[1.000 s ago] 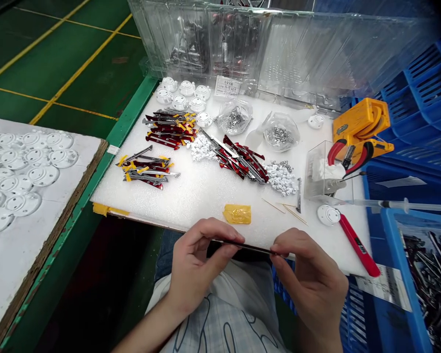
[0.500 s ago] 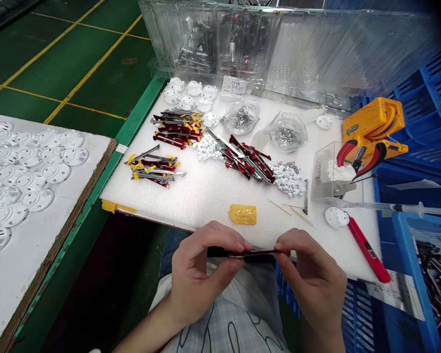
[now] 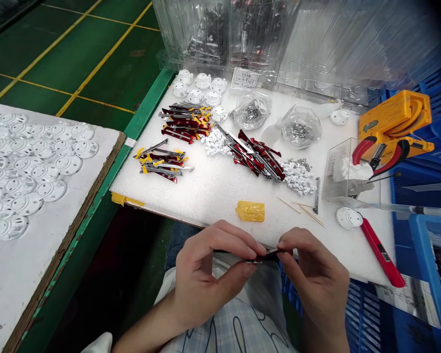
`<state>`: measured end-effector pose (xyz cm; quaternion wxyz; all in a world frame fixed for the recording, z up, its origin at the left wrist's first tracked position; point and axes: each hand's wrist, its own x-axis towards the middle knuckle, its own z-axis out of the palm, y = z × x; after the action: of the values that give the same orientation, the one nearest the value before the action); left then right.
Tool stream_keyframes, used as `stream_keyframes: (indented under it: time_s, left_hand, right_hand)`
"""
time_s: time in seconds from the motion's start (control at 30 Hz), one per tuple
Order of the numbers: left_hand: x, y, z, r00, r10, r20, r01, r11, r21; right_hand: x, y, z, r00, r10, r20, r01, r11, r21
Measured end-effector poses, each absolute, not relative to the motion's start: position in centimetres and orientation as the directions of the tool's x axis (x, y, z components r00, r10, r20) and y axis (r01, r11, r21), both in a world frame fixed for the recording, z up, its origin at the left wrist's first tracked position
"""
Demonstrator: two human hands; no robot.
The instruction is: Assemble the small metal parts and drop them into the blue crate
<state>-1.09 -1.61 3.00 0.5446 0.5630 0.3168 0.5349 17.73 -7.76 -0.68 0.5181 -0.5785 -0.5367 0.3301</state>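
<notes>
Between my two hands is a thin dark strip [image 3: 270, 253], held over my lap at the table's front edge. My left hand [image 3: 216, 269] pinches its left end between thumb and fingers, with a small silvery edge showing at the thumb. My right hand [image 3: 312, 274] pinches the right end. Just beyond the hands lies a yellow taped block [image 3: 250, 211]. Farther back are a pile of dark red and silver strips [image 3: 259, 154], a pile of small white pieces [image 3: 299, 179], and two strip bundles with yellow bits [image 3: 163, 162], [image 3: 186, 122].
White round parts stand at the back left and cover the left board [image 3: 40, 166]. Two bags of small metal parts [image 3: 301, 128] lie behind. At right are an orange tape dispenser [image 3: 393, 117], red-handled pliers, a clear box, a red cutter [image 3: 382, 252] and blue crates.
The view has shifted, so the table's contents appear farther right. My left fingers have moved along the strip toward my right hand, and the strip looks more tilted.
</notes>
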Motion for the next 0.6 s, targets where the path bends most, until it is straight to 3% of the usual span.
stream_keyframes:
  time_s: [0.27, 0.47, 0.6]
  left_hand:
    - [-1.5, -1.1, 2.4, 0.22, 0.94, 0.261, -0.22, -0.213, 0.952]
    - [-1.9, -0.9, 1.1, 0.28, 0.94, 0.196, -0.047, -0.19, 0.981]
    - [-1.9, -1.2, 0.6, 0.344, 0.927, 0.151, 0.029, -0.171, 0.985]
  right_hand:
    - [17.4, -7.8, 0.3, 0.335, 0.919, 0.206, 0.196, 0.146, -0.97]
    - [16.9, -7.0, 1.0, 0.37, 0.845, 0.386, 0.201, 0.333, -0.921]
    - [16.6, -6.6, 1.2, 0.35, 0.843, 0.407, 0.179, 0.366, -0.913]
